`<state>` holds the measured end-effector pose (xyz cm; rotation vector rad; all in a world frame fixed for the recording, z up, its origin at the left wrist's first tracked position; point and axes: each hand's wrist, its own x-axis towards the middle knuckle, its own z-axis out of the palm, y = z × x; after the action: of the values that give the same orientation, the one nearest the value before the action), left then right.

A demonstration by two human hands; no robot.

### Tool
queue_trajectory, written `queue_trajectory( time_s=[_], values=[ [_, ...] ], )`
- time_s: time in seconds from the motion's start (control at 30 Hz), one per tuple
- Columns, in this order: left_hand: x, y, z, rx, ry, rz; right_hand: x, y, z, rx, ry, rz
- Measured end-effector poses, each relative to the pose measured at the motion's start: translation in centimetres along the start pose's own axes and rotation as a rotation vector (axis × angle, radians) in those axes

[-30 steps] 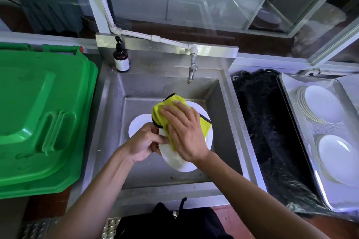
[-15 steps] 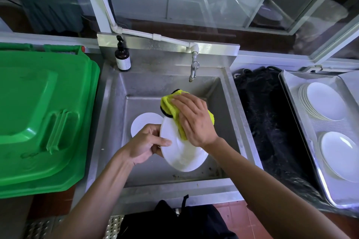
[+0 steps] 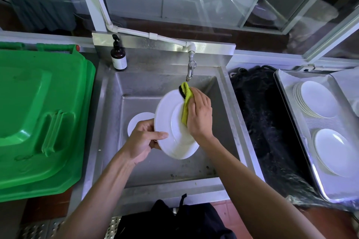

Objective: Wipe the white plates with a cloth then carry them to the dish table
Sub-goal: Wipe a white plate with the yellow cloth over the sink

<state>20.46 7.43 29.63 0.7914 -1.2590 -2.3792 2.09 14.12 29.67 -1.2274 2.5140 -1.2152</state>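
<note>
Left hand (image 3: 144,137) grips the lower rim of a tilted white plate (image 3: 171,122) above the steel sink (image 3: 229,103), while the right hand (image 3: 199,114) presses a yellow cloth (image 3: 186,101) against its face.

Your forearms are bare to the elbow, with no sleeves, watch or rings on either of your hands; below them you wear dark clothing (image 3: 174,221) with a short black strap (image 3: 182,199) at the waist

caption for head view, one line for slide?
Left hand holds a white plate over the sink; right hand wipes it with a yellow cloth.
</note>
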Motion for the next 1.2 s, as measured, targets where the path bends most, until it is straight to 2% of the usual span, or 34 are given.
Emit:
queue_trajectory(
  time_s=[0.27,0.5,0.7,0.87,0.97,1.07,1.2],
  values=[
    [0.7,-0.5,0.1,-0.015,0.096,-0.002,-3.2,0.3,1.9,0.016,0.015,0.179],
    [1.7,-0.5,0.2,-0.022,0.138,-0.025,-5.8,-1.5,2.7,0.075,-0.015,0.214],
    [2.7,0.0,0.6,-0.113,0.195,-0.014,-6.4,-3.8,3.4,-0.001,-0.05,0.073],
    [3.4,0.1,0.2,-0.204,0.238,0.006,-6.5,-3.0,3.7,-0.115,-0.082,-0.056],
    [3.8,-0.3,0.0,-0.255,0.262,0.003,-6.8,-2.0,3.9,-0.143,-0.094,-0.07],
    [4.1,-0.6,-0.4,-0.329,0.256,0.001,-7.0,-1.3,3.9,-0.156,-0.097,-0.023],
    [4.4,-0.5,-1.0,-0.377,0.242,0.027,-5.6,-0.7,3.8,-0.08,-0.094,0.138]
  ],
)
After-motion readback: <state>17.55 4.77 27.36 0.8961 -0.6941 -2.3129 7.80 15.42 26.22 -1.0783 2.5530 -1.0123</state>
